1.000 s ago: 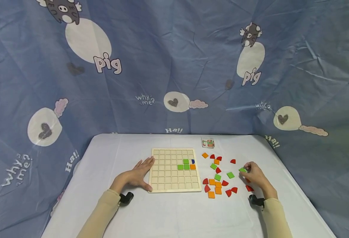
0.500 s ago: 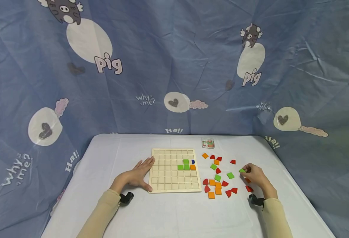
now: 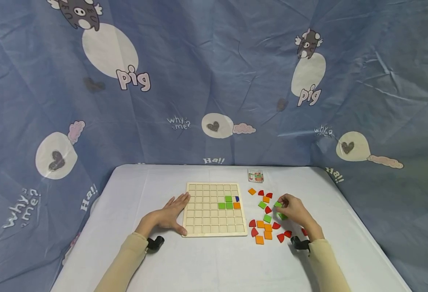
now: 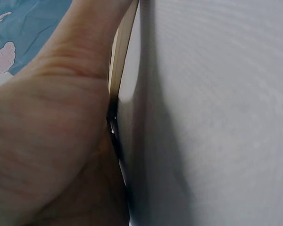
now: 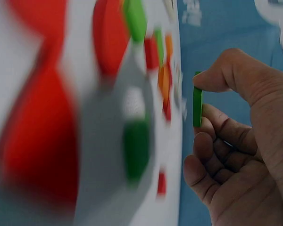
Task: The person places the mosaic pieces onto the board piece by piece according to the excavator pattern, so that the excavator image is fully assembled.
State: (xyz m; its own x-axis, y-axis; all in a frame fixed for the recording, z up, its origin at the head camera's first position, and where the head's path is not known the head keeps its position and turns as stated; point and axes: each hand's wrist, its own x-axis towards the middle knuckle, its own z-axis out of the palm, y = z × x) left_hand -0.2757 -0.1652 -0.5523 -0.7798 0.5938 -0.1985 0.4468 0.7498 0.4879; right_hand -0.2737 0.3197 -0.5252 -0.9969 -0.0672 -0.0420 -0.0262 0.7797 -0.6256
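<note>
In the head view, my left hand (image 3: pixel 168 215) rests with spread fingers along the left edge of a wooden grid board (image 3: pixel 203 222). Toward the board's right side sit several green square tiles (image 3: pixel 229 205), an orange square tile (image 3: pixel 237 205) and a small dark blue piece (image 3: pixel 237 198). My right hand (image 3: pixel 297 211) pinches a green square tile (image 5: pixel 197 101) between thumb and fingertips, held above the table to the right of the board. Another loose green tile (image 3: pixel 282 216) lies below that hand, partly covered by it.
Loose orange squares (image 3: pixel 268 235), red quarter-circle tiles (image 3: pixel 280 238) and green squares (image 3: pixel 267 219) are scattered on the white table right of the board. A patterned card (image 3: pixel 255 175) lies behind them. Blue printed cloth (image 3: pixel 163 97) hangs around the table.
My right hand has moved left with the green tile, from the far right of the loose tiles to over their middle. The left hand and the board have stayed put.
</note>
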